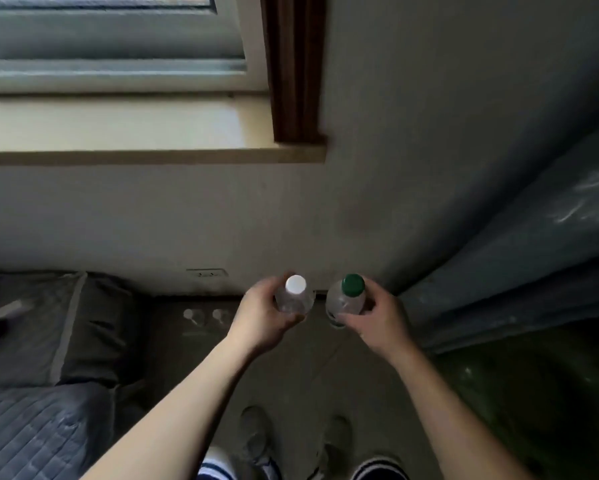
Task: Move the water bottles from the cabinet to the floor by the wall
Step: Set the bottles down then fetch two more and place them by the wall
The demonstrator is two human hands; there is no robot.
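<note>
Both hands are out over a narrow strip of floor (301, 368) — a bed (41, 410) edges it on the left, a plastic-wrapped bulk (520, 271) on the right. The left hand (261, 320) has its grip closed round a white-capped bottle (294, 297); the right hand (377, 318) is wrapped round a green-capped bottle (347, 299). Both are upright, held near the wall (152, 220) below the window sill (145, 155). Two more bottles (204, 317) stand on the floor at the wall's foot.

Lower bodies of both clear plastic bottles (293, 301) hidden behind fingers (256, 296); small pale caps on floor (189, 315) too blurred to identify.
</note>
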